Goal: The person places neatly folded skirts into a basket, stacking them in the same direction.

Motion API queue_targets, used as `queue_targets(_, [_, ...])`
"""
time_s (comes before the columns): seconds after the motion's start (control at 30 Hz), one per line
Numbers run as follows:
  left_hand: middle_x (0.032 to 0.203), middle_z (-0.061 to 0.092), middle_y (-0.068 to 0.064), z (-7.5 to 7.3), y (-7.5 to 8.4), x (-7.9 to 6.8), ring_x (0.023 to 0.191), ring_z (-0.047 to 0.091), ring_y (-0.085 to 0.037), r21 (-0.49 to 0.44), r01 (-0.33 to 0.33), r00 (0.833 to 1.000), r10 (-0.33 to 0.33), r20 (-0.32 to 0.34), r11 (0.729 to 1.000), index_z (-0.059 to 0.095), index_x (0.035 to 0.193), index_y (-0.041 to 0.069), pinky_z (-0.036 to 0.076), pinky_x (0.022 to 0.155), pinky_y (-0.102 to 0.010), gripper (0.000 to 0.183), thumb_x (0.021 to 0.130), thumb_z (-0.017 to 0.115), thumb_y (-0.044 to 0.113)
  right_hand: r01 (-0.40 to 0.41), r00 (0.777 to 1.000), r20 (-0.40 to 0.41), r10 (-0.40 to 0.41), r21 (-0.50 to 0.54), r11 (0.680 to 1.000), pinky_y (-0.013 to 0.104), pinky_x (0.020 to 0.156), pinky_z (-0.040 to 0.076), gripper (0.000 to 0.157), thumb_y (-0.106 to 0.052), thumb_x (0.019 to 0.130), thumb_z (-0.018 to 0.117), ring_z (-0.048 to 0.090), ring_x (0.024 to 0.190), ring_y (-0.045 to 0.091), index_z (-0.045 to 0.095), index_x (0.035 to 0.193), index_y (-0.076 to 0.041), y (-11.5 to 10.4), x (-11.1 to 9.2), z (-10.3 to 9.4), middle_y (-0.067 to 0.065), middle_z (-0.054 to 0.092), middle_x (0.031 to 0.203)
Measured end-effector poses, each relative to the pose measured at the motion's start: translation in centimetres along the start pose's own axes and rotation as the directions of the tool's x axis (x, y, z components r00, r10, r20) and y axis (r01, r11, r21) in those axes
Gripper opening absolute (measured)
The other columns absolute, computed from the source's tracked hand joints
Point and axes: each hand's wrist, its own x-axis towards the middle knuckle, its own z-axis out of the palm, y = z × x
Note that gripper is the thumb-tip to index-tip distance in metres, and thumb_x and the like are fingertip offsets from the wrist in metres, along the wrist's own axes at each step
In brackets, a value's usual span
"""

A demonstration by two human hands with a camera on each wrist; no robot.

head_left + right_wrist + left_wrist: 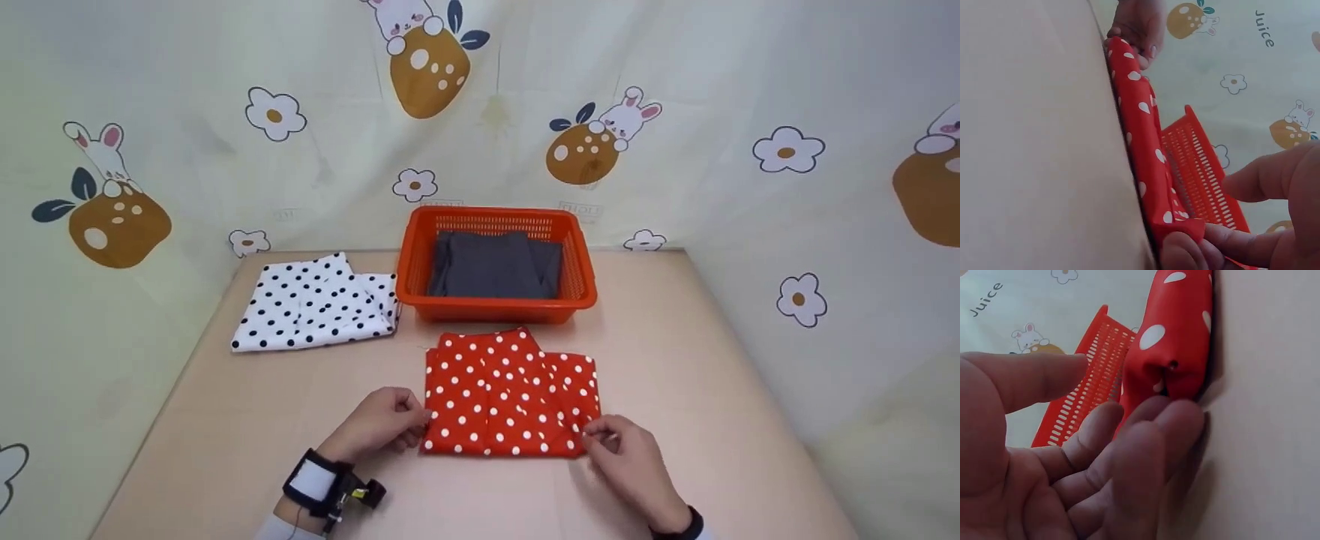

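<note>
A folded red cloth with white dots lies flat on the table in front of me. My left hand is at its left edge, fingertips right against the lower folded layers and the thumb held apart. At the near right corner, my right hand touches the cloth's edge with its fingers. The thumb stands off from the fabric in the right wrist view. Both wrist views show the cloth's thick folded side, with an opening between layers at the left end.
Behind the red cloth stands an orange plastic basket with folded dark grey cloth inside. A folded white cloth with black dots lies left of the basket. A printed curtain surrounds the table at the back and sides.
</note>
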Motion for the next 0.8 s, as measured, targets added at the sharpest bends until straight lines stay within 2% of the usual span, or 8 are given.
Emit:
queue_targets(0.1, [0.092,0.074,-0.010,0.3,0.3,0.3,0.075,0.071,-0.019,-0.014,0.000,0.999,-0.001,-0.049,1.000,0.067,0.105,0.005,0.064,0.068,-0.032,0.025,0.099,0.074,0.028,-0.051,0.995,-0.092,0.049,-0.021,0.998,0.023,0.067,0.054,0.017,-0.014,0.097,0.072,0.064,0.081,0.017,0.076,0.111,-0.005,-0.4,0.5,-1.9,0.007,0.073,0.099])
queue_targets(0.17, [0.096,0.074,-0.012,0.6,0.5,0.4,0.078,0.072,-0.020,-0.035,-0.002,0.996,-0.001,-0.084,0.999,0.066,0.112,0.003,0.066,0.072,-0.034,0.027,0.100,0.074,0.026,-0.079,0.994,-0.068,0.081,0.036,0.996,0.026,0.071,0.058,0.025,-0.014,0.100,0.068,0.065,0.085,0.020,0.072,0.121,-0.001,-0.3,1.5,-3.2,0.012,0.073,0.108])
queue_targets(0.23, [0.099,0.074,-0.013,0.9,0.8,0.5,0.080,0.073,-0.020,-0.065,-0.003,0.992,-0.006,-0.127,0.998,0.065,0.117,0.002,0.067,0.075,-0.036,0.029,0.100,0.073,0.025,-0.109,0.994,0.000,0.110,0.120,0.987,0.030,0.077,0.063,0.035,-0.015,0.103,0.064,0.068,0.090,0.021,0.065,0.131,0.005,0.0,2.7,-4.2,0.018,0.071,0.117])
queue_targets(0.33, [0.103,0.074,-0.017,1.1,1.0,0.4,0.084,0.073,-0.022,-0.149,0.002,0.985,-0.027,-0.168,0.989,0.063,0.124,-0.001,0.067,0.078,-0.039,0.034,0.101,0.071,0.023,-0.206,0.976,0.124,0.176,0.290,0.935,0.036,0.085,0.066,0.044,-0.019,0.106,0.060,0.072,0.094,0.023,0.057,0.140,0.009,1.0,4.5,-5.0,0.021,0.071,0.120])
queue_targets(0.43, [0.113,0.074,-0.019,1.0,0.9,0.3,0.091,0.075,-0.023,-0.249,0.012,0.987,-0.052,-0.152,0.968,0.058,0.135,-0.004,0.067,0.083,-0.041,0.044,0.103,0.068,0.024,-0.309,0.946,0.226,0.232,0.413,0.857,0.039,0.089,0.066,0.049,-0.023,0.108,0.058,0.076,0.097,0.022,0.051,0.144,0.010,2.2,5.5,-5.2,0.016,0.076,0.115])
queue_targets(0.5, [0.118,0.073,-0.021,0.7,0.6,0.2,0.095,0.075,-0.023,-0.310,0.029,0.990,-0.070,-0.122,0.950,0.053,0.143,-0.005,0.067,0.086,-0.042,0.052,0.103,0.067,0.026,-0.334,0.936,0.267,0.230,0.464,0.821,0.038,0.089,0.066,0.051,-0.024,0.108,0.057,0.078,0.097,0.022,0.050,0.145,0.011,2.7,5.8,-5.3,0.013,0.078,0.111])
queue_targets(0.6, [0.124,0.071,-0.022,0.1,0.3,0.2,0.098,0.076,-0.024,-0.371,0.058,0.991,-0.097,-0.087,0.927,0.046,0.149,-0.005,0.066,0.088,-0.043,0.060,0.104,0.067,0.028,-0.312,0.936,0.307,0.175,0.485,0.817,0.038,0.088,0.066,0.052,-0.024,0.108,0.057,0.079,0.096,0.021,0.050,0.144,0.013,3.1,5.8,-5.4,0.012,0.080,0.107])
queue_targets(0.8, [0.121,0.072,-0.023,0.2,0.4,0.4,0.100,0.077,-0.027,-0.451,0.069,0.987,-0.128,-0.101,0.890,0.046,0.148,-0.005,0.065,0.092,-0.045,0.055,0.105,0.063,0.024,-0.301,0.926,0.357,0.118,0.514,0.804,0.038,0.090,0.066,0.049,-0.026,0.108,0.057,0.080,0.098,0.022,0.056,0.139,0.012,3.0,5.9,-5.7,0.014,0.081,0.108])
